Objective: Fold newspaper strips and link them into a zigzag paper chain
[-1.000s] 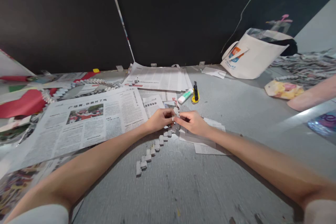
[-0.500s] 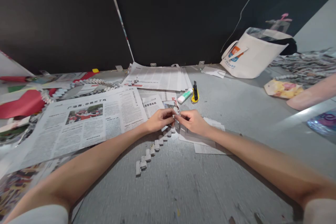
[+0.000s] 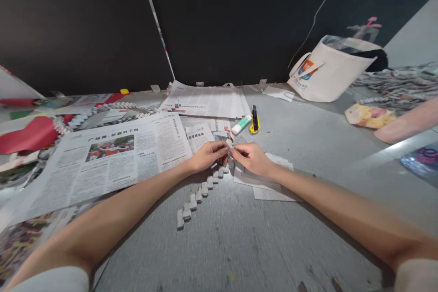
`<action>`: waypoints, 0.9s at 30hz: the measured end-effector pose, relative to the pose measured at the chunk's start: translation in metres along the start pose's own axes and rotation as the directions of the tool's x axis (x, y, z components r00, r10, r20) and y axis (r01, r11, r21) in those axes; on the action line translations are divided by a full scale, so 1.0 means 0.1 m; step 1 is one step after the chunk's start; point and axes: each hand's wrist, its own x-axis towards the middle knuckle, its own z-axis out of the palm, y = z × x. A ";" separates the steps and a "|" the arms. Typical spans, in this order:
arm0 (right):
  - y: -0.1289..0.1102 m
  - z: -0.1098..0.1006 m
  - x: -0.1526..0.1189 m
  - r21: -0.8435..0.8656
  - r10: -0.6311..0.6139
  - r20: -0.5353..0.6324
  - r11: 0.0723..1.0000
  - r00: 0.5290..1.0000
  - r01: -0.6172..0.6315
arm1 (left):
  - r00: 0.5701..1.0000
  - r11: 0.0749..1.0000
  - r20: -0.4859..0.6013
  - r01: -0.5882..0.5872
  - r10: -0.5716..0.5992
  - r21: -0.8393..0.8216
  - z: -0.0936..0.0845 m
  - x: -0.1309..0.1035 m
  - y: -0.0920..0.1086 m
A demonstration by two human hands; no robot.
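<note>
A zigzag chain of folded newspaper links (image 3: pixel 193 202) runs along the grey surface up to my fingers. My left hand (image 3: pixel 209 156) is closed in a pinch at the chain's far end. Facing it, my right hand (image 3: pixel 253 159) pinches the same end, thumb and forefinger nearly touching the left fingertips. The fingers cover most of the link between them. Below my right hand lie several cut paper pieces (image 3: pixel 273 194). Just beyond the hands are a green and white glue stick (image 3: pixel 241 125) and a yellow and black utility knife (image 3: pixel 254 121).
Newspaper sheets (image 3: pixel 147 164) spread across the left, with more paper (image 3: pixel 208 100) by the dark wall (image 3: pixel 232 23). A white bag (image 3: pixel 328 70) leans at the back right near a heap of folded paper strips (image 3: pixel 404 84). Red paper (image 3: pixel 30 134) lies far left.
My fingertips have shifted slightly at the chain's end, the left fingers settling a little closer over it. Everything else looks the same.
</note>
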 end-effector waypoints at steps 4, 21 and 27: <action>0.01 -0.01 0.00 -0.016 -0.017 -0.002 1.000 1.000 0.017 | 1.000 1.000 0.001 -0.003 0.003 0.025 0.00 0.00 0.00; 0.03 0.00 0.00 -0.043 0.000 0.017 0.999 1.000 0.000 | 1.000 0.999 -0.016 0.017 -0.016 0.035 0.02 -0.01 0.05; 0.04 0.00 -0.01 -0.028 0.006 0.023 1.000 1.000 -0.006 | 1.000 0.999 -0.017 0.020 -0.020 0.030 0.01 -0.01 0.04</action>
